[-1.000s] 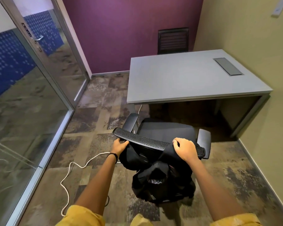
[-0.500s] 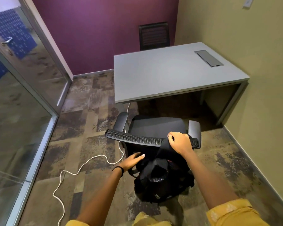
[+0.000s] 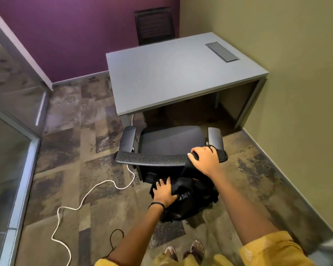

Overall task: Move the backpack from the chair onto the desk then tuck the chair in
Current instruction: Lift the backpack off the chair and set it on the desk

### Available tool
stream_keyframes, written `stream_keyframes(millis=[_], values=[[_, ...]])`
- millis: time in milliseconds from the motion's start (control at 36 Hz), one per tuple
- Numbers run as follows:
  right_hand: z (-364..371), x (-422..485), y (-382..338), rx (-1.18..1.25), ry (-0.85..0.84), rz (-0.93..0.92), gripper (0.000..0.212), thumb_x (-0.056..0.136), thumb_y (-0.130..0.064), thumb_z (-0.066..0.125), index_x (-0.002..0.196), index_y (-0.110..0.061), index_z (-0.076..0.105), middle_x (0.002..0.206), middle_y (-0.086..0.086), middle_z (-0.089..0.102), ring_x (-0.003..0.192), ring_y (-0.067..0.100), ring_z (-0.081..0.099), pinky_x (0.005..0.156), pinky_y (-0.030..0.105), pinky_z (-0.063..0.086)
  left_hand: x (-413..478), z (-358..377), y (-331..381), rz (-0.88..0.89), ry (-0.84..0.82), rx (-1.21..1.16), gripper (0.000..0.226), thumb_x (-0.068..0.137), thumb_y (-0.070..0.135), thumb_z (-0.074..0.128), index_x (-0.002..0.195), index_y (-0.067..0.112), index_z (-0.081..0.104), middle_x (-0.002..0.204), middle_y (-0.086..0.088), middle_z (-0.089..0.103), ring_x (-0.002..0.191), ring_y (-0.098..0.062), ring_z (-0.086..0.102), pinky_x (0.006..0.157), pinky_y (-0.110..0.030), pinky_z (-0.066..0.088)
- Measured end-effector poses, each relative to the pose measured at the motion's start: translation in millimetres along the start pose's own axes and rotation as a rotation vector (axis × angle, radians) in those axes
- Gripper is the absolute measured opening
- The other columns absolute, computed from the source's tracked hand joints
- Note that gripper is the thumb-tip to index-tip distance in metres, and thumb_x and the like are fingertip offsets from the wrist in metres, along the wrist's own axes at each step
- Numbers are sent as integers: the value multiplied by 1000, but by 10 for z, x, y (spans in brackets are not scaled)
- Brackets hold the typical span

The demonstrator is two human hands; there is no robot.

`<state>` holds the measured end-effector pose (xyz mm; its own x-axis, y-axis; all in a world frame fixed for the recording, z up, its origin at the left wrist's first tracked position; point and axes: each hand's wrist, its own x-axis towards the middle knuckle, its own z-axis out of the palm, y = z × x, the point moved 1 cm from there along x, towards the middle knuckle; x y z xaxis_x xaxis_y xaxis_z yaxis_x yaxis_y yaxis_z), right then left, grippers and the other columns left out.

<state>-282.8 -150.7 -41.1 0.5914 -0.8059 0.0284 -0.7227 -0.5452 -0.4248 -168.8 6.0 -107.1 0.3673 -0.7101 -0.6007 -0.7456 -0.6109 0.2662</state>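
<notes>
First, lift the strap point(image 3: 186, 168), gripped in the curled right hand point(image 3: 205, 160), clear of the chair back point(image 3: 152, 159) while the left hand point(image 3: 164, 191), fingers spread, steadies the backpack point(image 3: 192, 202) hanging behind it.

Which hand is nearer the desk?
Right. The right hand grips the strap atop the chair back, facing the desk; the left hand rests lower on the backpack behind the chair.

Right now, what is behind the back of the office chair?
A black backpack hangs there, its strap over the backrest under the right hand; the left hand rests on it. The backpack hides the chair's base.
</notes>
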Motion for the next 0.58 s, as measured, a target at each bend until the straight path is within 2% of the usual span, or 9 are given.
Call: stream_keyframes(millis=[222,333,444,583], values=[[30,-98,-75,-20,13,38,35,87,-50,47,104,-23,61,115,-5,64,116,18,51,113,53,20,50,-21,-93,139,79,-59,64,92,16,50,148,8,20,149,-16,37,135,-32,38,112,-39,34],[33,-122,-94,-55,-7,51,38,89,-51,43,112,-24,59,124,-4,60,123,18,46,114,55,15,40,-42,-131,190,115,-76,56,93,13,46,146,10,28,141,-16,49,125,-32,50,105,-40,41],[-26,-59,-139,-81,21,107,32,95,-38,39,113,-21,59,125,0,60,123,19,47,114,53,15,26,-172,-141,266,166,61,40,93,14,44,133,11,44,122,-18,63,112,-38,58,95,-47,47],[-179,27,-120,-95,48,198,32,98,-26,35,112,-15,61,121,5,62,116,25,52,112,53,20,-30,-345,-46,376,222,101,33,93,15,46,126,12,50,118,-16,65,109,-38,59,90,-46,47]])
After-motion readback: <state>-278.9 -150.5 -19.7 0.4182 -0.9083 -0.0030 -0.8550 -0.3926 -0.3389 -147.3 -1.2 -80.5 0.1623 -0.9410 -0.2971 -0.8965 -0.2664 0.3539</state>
